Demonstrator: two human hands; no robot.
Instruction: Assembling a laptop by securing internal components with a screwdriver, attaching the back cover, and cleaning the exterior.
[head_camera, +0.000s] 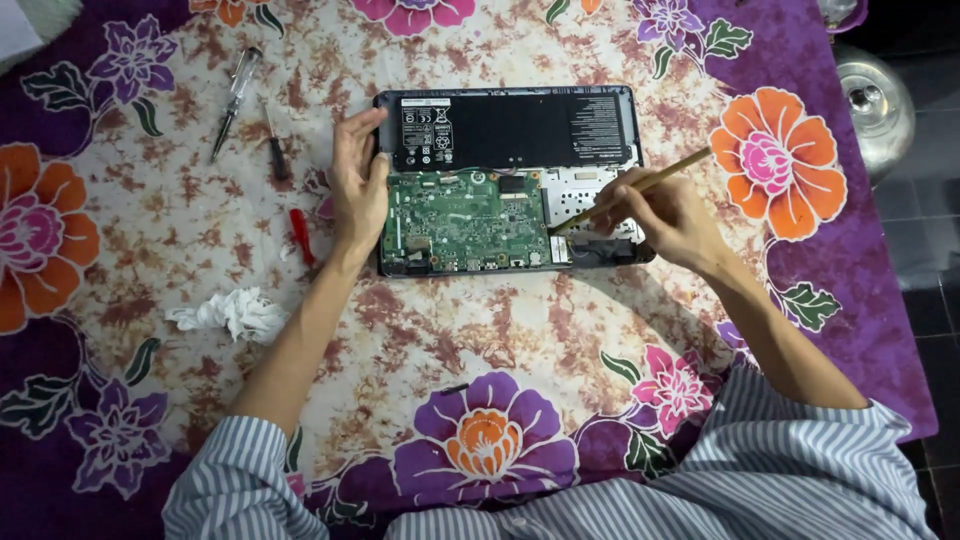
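Two hands: left hand (358, 180) flat, open against opened laptop (505, 180); right hand (668, 215) pinching wooden brush (630, 190).

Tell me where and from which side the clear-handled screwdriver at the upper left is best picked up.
Grip the clear-handled screwdriver by its thick transparent handle, the upper end, coming from above with fingers across its width. It lies flat and slanted on the floral cloth, nothing touching it; the thin shaft gives poorer purchase.
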